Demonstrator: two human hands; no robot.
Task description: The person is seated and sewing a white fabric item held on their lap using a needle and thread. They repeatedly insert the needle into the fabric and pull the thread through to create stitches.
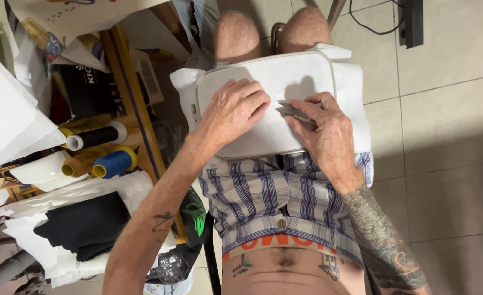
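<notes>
The work sits on the person's lap: a rounded rectangular embroidery hoop (263, 64) with white fabric (285, 82) stretched in it, the cloth's loose margins spilling past the frame on both sides. To the right of the right hand (329, 136) there is open tiled floor (449, 164), with room to swing outward. To the left of the left hand (233, 112) the space closes quickly: a wooden table edge (135, 114) runs close beside the left forearm, and beyond it lie thread spools (114, 161) in blue, black and gold, and a heap of black cloth (83, 226) on white sheets. Ahead of the hands the hoop ends just short of the bare knees.

The left hand lies palm down on the fabric, fingers loosely curled and together, pressing the cloth at the hoop's left half; it grips nothing. The right hand is closed around a small pair of metal scissors (291, 111), thumb and fingers pinching them low against the fabric. The two hands nearly meet at the hoop's middle.

The scissors' long axis runs roughly sideways, slightly tilted, tips pointing toward the left hand's fingertips. Whether the blades are parted cannot be told. The hoop's long side runs across the lap.
</notes>
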